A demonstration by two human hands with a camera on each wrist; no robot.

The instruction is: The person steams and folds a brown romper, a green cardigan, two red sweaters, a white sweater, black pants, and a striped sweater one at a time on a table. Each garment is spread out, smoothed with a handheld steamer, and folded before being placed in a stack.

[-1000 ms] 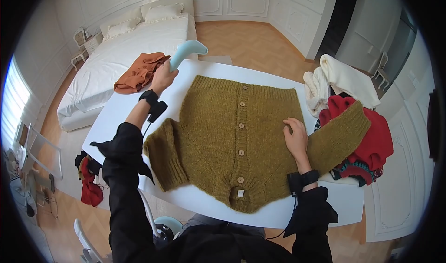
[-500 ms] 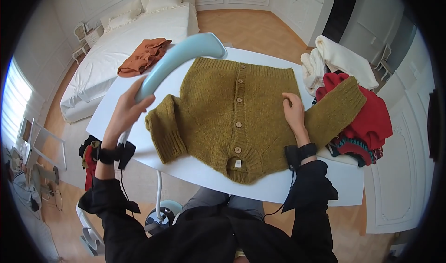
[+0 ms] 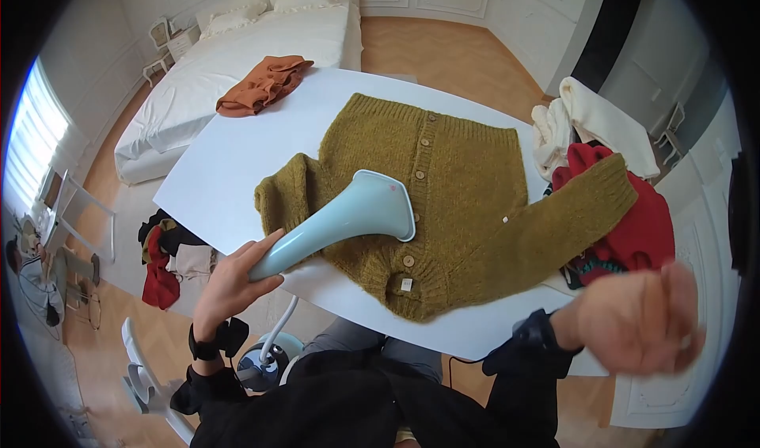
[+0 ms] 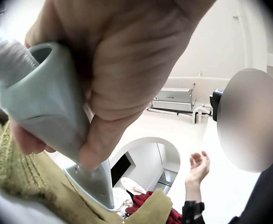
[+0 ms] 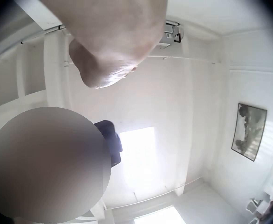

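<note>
Because its shell looks like smooth, hard plastic, the pale blue steamer (image 3: 348,218) should handle as stiff and fairly light, perhaps slippery under a damp palm. Its narrow handle is the place to grip, well back from the broad head, which may be hot. The left hand (image 3: 233,286) holds it there, thumb on one side and fingers on the other; the hose (image 4: 8,53) enters the handle's lower end, so a little drag seems likely.

The steamer's head lies ahead and to the right of that hand, over the olive cardigan (image 3: 475,179); whether it touches the knit, I cannot tell. Thick and soft, the cardigan would probably stretch if tugged, so the ribbed hem (image 3: 487,134) suits a hold better. It lies on the white table (image 3: 222,179), mostly between the hands, one sleeve reaching beyond the right hand (image 3: 637,321) over a red garment (image 3: 645,230).

Raised and empty, the right hand blurs, its fingers loosely bent. Well beyond the left hand lies an orange garment (image 3: 265,85).
</note>
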